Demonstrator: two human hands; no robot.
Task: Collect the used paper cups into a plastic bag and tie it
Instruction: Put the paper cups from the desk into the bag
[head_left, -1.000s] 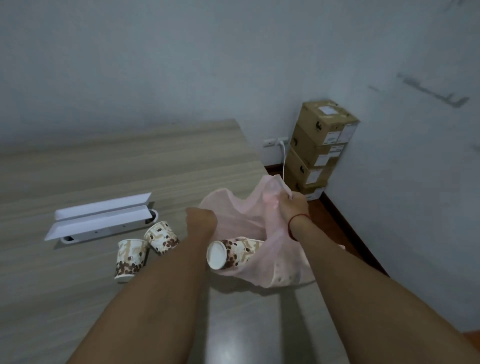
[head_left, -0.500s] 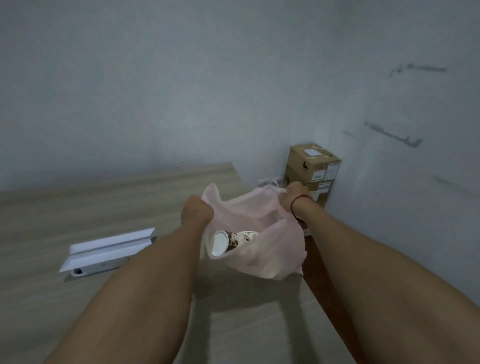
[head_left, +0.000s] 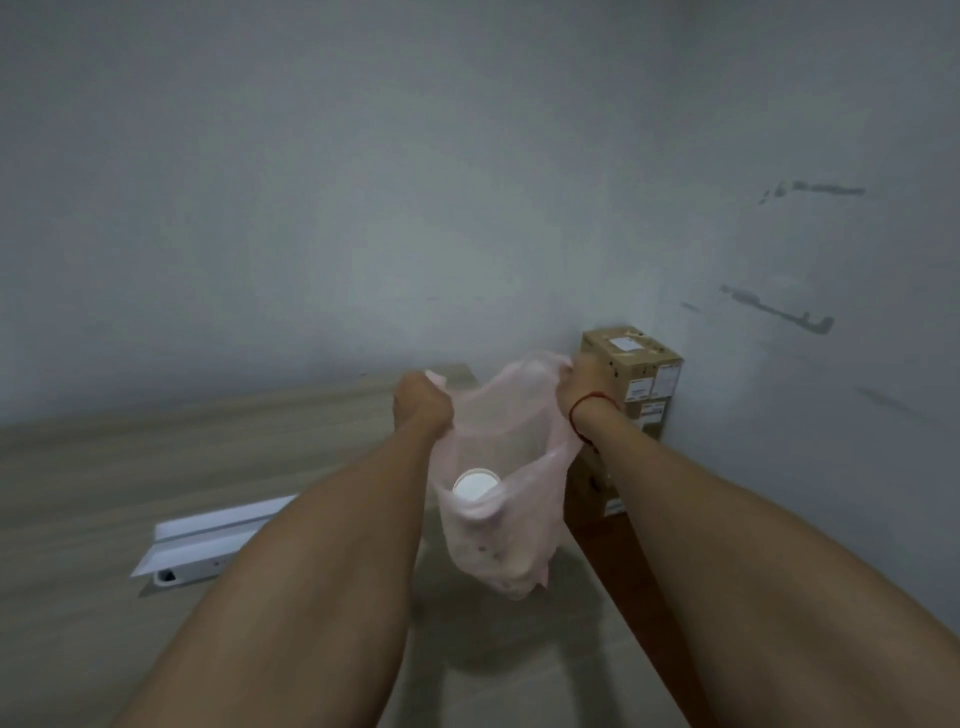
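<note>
A thin pink plastic bag (head_left: 511, 540) hangs in the air above the wooden table (head_left: 156, 467), stretched between both hands. My left hand (head_left: 422, 402) grips the bag's left handle and my right hand (head_left: 586, 387), with a red string on its wrist, grips the right handle. Through the bag's mouth the white rim of a paper cup (head_left: 475, 486) shows, lying inside. More patterned cup shapes show faintly through the bag's bottom. The loose cups on the table are hidden behind my left forearm.
A white folded stand-like object (head_left: 208, 540) lies on the table at the left. Stacked cardboard boxes (head_left: 639, 374) stand in the room corner beyond the table's right edge. Grey walls close off the back and right.
Both hands have lifted the bag off the table and pulled its handles up, and the cup inside has slid deeper. The view has tilted upward, so the two loose cups are out of sight.
</note>
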